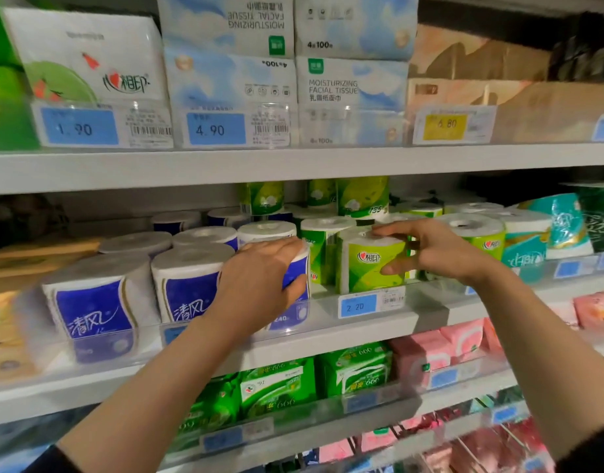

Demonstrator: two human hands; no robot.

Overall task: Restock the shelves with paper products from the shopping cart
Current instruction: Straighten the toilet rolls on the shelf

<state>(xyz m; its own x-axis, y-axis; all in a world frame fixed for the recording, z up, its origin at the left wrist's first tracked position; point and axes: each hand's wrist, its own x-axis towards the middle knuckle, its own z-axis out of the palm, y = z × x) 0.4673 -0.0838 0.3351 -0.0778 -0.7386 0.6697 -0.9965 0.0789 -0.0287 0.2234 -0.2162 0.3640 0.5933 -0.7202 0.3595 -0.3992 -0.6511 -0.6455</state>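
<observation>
The green-wrapped toilet roll (374, 264) stands upright at the front edge of the middle shelf (327, 327), just above the 2.20 price tag (358, 306); judged light, soft and compressible under a slick film wrapper, it is best taken across its sides, as the right hand (430, 249) at its 3 o'clock does, fingers on its top and thumb low on its face. Its wrapper is lime green with a red heart logo, white paper showing on top. At its 9 o'clock the left hand (259, 271) curls over a blue-wrapped roll (298, 268), touching more blue rolls (188, 281).

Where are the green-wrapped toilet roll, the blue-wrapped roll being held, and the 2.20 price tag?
Green-wrapped toilet roll (374, 264), head view: front of wrapper.
Blue-wrapped toilet roll (298, 268), head view: wrapper's visible right edge.
Blue 2.20 price tag (358, 306), head view: tag face.
</observation>
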